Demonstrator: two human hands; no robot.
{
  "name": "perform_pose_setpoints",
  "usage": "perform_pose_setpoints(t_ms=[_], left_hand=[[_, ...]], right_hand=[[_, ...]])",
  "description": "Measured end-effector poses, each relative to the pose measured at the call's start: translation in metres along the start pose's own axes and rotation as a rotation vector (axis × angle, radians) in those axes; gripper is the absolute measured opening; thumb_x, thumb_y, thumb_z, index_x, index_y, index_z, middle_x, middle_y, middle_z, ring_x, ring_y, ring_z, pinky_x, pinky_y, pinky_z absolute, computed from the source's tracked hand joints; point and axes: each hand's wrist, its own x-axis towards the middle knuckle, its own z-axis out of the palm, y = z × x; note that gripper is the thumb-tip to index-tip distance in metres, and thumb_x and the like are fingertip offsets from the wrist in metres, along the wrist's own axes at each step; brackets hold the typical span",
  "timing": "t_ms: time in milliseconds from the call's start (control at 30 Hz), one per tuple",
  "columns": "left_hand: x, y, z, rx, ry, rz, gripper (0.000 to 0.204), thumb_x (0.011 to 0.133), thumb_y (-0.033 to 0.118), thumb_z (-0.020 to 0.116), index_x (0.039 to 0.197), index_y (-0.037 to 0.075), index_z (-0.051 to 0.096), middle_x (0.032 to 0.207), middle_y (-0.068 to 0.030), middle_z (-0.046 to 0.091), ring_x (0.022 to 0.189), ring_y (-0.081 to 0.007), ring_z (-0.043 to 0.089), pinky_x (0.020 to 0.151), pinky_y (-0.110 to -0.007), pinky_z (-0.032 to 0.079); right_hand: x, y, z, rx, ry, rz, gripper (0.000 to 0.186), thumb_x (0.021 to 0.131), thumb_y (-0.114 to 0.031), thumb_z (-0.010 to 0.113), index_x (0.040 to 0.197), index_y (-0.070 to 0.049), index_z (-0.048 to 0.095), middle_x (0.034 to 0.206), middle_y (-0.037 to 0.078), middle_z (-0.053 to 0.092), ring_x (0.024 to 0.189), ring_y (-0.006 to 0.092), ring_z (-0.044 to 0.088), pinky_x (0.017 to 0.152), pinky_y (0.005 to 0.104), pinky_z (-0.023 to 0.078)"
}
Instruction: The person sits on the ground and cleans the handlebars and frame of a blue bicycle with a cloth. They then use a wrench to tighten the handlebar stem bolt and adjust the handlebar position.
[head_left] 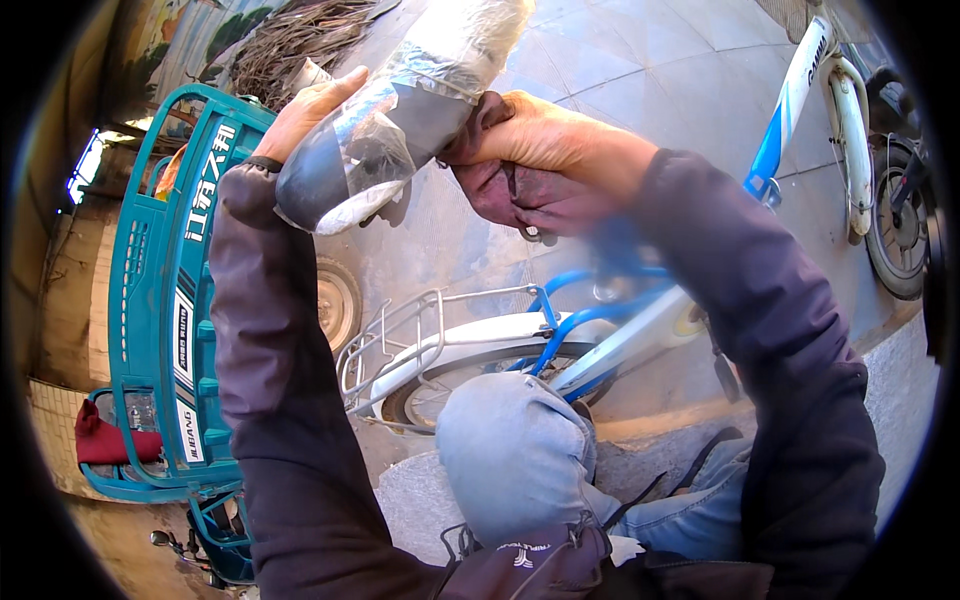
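Observation:
A long, dark, round-ended thing (pixel 428 118), shaped like a padded seat, is raised at the top middle of the head view. Torn clear plastic film (pixel 385 150) clings to it, and its far end looks whitish. My left hand (pixel 305 118) is closed along its left side, with the thumb up and most fingers hidden behind it. Bunched in my right hand (pixel 555 140) is a dark maroon cloth (pixel 525 195), which touches the thing's right side. The cloth's loose part hangs below my fingers.
Below my hands stands a white and blue bicycle (pixel 590 350) with a wire rear rack (pixel 400 345). A teal cargo tricycle (pixel 165 290) is at the left. Another white and blue cycle (pixel 790 110) stands at the right. Dry sticks (pixel 290 50) lie at the far left on the floor (pixel 640 60).

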Motion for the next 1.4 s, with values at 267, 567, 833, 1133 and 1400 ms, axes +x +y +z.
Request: perform_pose_setpoints(t_ms=[267,567,833,1133,1400], left_hand=[[-0.058,0.043,0.018,0.419,-0.172,0.451,0.074,0.09,0.056,0.058,0.141,0.004,0.045,0.136,-0.0177,0.053,0.129,-0.0268,0.049,0.109,-0.037,0.037],[-0.075,0.047,0.06,0.745,-0.089,0.337,0.083,0.081,0.03,0.074,0.149,0.005,0.033,0.146,-0.0229,0.04,0.137,-0.0311,0.039,0.114,-0.038,0.031],[-0.06,0.065,0.065,0.83,-0.104,0.274,0.073,0.085,0.027,0.073,0.147,0.008,0.039,0.13,-0.017,0.05,0.117,-0.0252,0.054,0.101,-0.033,0.045],[-0.058,0.08,0.05,0.759,0.019,0.286,0.069,0.087,0.049,0.066,0.142,0.011,0.048,0.126,-0.0112,0.061,0.116,-0.0204,0.057,0.1,-0.039,0.042],[-0.065,0.065,0.04,0.738,-0.087,0.313,0.075,0.086,0.046,0.069,0.146,0.01,0.042,0.14,-0.0173,0.049,0.133,-0.0262,0.044,0.112,-0.04,0.034]], right_hand=[[0.023,0.016,-0.033,-0.496,0.132,-0.2,0.024,0.079,-0.024,0.077,0.092,-0.004,0.073,0.089,0.005,0.071,0.087,0.0114,0.06,0.086,0.0282,0.047],[0.021,0.017,-0.022,-0.42,0.157,-0.17,0.026,0.079,-0.025,0.079,0.095,-0.005,0.074,0.087,0.004,0.07,0.085,0.012,0.061,0.085,0.0277,0.047],[0.015,0.015,-0.008,-0.243,0.148,-0.149,0.01,0.092,-0.001,0.063,0.092,-0.006,0.054,0.075,-0.003,0.051,0.061,0.0014,0.048,0.051,0.0173,0.042],[0.013,0.015,-0.014,-0.247,0.097,-0.157,0.013,0.091,-0.001,0.064,0.09,-0.006,0.052,0.074,-0.003,0.051,0.06,0.0023,0.049,0.05,0.0181,0.041],[0.014,0.018,-0.011,-0.209,0.13,-0.153,0.011,0.091,0.0,0.063,0.091,-0.006,0.054,0.073,-0.002,0.051,0.059,0.003,0.048,0.05,0.0186,0.041]])
